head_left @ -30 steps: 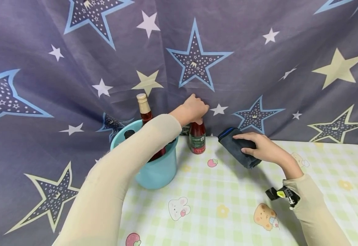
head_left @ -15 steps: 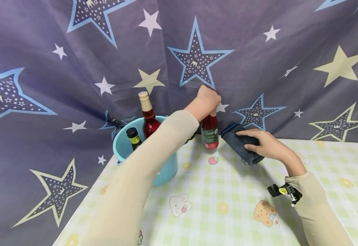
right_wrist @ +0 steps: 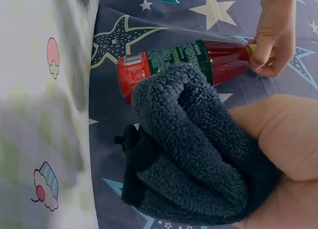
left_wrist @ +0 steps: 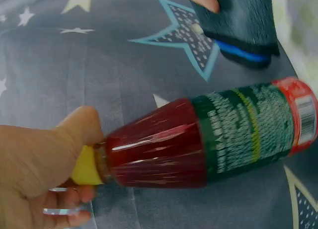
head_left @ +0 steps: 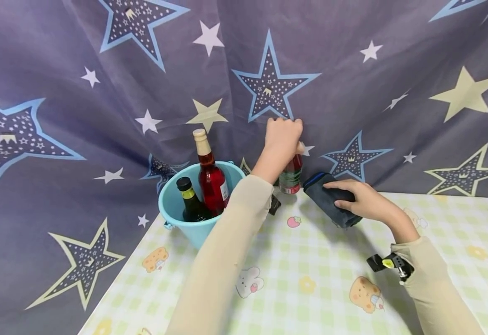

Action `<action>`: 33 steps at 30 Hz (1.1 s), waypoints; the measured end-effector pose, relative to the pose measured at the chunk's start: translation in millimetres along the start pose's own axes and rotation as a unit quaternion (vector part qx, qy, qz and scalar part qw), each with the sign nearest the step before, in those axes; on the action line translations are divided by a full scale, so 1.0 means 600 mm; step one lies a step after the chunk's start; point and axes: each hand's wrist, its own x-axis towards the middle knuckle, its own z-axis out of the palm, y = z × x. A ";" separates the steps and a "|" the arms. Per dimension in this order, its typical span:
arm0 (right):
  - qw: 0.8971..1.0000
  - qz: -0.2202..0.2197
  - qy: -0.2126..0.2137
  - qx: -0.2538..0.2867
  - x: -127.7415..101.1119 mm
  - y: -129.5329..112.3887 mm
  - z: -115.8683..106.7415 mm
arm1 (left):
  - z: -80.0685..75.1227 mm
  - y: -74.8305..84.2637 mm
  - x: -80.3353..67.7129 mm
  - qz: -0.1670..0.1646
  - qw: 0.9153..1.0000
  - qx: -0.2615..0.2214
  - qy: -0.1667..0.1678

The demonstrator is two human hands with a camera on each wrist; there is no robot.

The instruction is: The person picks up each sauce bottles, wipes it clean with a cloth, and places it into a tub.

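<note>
My left hand grips a red glass bottle by its yellow-capped neck. The left wrist view shows the bottle's green label and the thumb and fingers around the cap. Its base is near the table's back edge; whether it touches the table I cannot tell. To its right, my right hand holds a folded dark grey towel with a blue stripe. In the right wrist view the fluffy towel partly covers the bottle.
A light-blue bucket stands at the back left, holding a tall red bottle with a cream top and a dark bottle with a black cap. A star-patterned curtain hangs behind the checked tablecloth.
My left hand has moved right, away from the bucket, carrying the red bottle closer to the towel. More of the bucket shows. The right hand and towel have hardly moved.
</note>
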 end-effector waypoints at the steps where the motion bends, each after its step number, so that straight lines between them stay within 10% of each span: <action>1: 1.000 0.001 0.000 -0.001 -0.001 0.001 0.000 | 0.000 0.000 -0.006 0.002 1.000 -0.005 0.016; 5: 1.000 0.006 -0.001 0.001 -0.004 0.003 0.001 | 0.014 0.003 -0.031 0.015 0.991 -0.034 0.131; 10: 1.000 0.014 0.004 -0.001 -0.007 0.005 0.003 | 0.045 0.002 -0.057 0.043 0.943 -0.064 0.324; 13: 1.000 0.015 0.010 -0.007 -0.007 0.006 0.004 | 0.053 -0.002 -0.068 0.048 0.926 -0.070 0.369; 18: 1.000 0.007 0.018 -0.013 -0.005 0.008 0.003 | 0.061 -0.005 -0.089 0.057 0.920 -0.072 0.382; 33: 1.000 0.008 0.026 -0.011 -0.001 0.021 0.011 | 0.115 -0.007 -0.117 0.109 0.937 -0.159 0.290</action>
